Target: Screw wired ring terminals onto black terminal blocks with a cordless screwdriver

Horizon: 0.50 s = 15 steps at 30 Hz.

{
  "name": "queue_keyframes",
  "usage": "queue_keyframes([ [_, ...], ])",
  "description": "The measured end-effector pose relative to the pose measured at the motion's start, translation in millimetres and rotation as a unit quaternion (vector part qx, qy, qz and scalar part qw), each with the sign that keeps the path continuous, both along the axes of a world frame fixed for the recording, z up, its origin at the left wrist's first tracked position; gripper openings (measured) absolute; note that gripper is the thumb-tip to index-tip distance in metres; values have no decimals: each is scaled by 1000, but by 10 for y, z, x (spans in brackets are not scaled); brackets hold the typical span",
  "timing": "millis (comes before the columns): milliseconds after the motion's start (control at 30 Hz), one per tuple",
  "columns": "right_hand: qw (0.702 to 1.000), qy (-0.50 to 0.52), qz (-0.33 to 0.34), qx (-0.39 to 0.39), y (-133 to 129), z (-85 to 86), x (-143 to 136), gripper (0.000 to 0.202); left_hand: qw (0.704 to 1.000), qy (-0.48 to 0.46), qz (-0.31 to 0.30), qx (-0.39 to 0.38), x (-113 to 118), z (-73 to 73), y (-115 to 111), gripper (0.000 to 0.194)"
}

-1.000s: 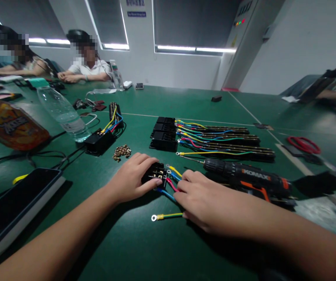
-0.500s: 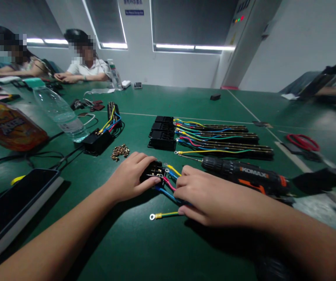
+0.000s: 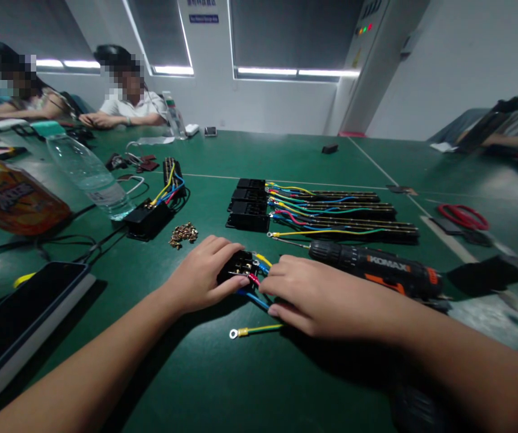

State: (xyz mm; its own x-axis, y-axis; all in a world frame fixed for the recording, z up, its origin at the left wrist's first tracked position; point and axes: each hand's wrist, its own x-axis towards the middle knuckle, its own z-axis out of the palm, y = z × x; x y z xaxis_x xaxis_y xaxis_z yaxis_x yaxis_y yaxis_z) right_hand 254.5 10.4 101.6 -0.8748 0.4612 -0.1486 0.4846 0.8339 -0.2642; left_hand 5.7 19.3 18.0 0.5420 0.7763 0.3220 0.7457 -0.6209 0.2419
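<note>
My left hand (image 3: 209, 270) grips a small black terminal box (image 3: 240, 263) on the green table, its thumb along the near edge and its fingers over the far side. Metal contacts show in the box. My right hand (image 3: 304, 294) is closed around coloured wires just right of the box: yellow, red and blue wires (image 3: 254, 299) run between them, with ring lugs close to the contacts. Below that hand a yellow-green wire (image 3: 259, 330) sticks out to the left, ending in a ring lug (image 3: 234, 334). The fingertips of my right hand are partly hidden.
A pile of small brass screws (image 3: 184, 233) lies beyond my left hand. Wired black assemblies (image 3: 249, 221) sit in a row behind a power drill (image 3: 371, 264). At left are another wired box (image 3: 148, 219), a water bottle (image 3: 89, 174) and a phone (image 3: 28, 319). Co-workers sit across the table.
My right hand has moved left and slightly up, bringing the wires nearer the terminal box. My left hand keeps its grip on the box.
</note>
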Motion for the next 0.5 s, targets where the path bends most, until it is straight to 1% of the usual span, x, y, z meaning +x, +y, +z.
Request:
queue_keyframes([
  [100, 997, 10, -40, 59, 22, -44, -19, 25, 1000, -3, 2, -5, 6, 2, 4, 48],
  [200, 991, -19, -66, 112, 63, -96, -35, 29, 1000, -4, 4, -8, 14, 7, 1, 48],
  [333, 986, -53, -61, 144, 86, -156, -73, 28, 1000, 0, 7, -10, 18, 18, -9, 48],
  [500, 975, -55, -97, 191, 19, -206, -163, 29, 1000, 5, 7, -7, 15, 8, -6, 48],
])
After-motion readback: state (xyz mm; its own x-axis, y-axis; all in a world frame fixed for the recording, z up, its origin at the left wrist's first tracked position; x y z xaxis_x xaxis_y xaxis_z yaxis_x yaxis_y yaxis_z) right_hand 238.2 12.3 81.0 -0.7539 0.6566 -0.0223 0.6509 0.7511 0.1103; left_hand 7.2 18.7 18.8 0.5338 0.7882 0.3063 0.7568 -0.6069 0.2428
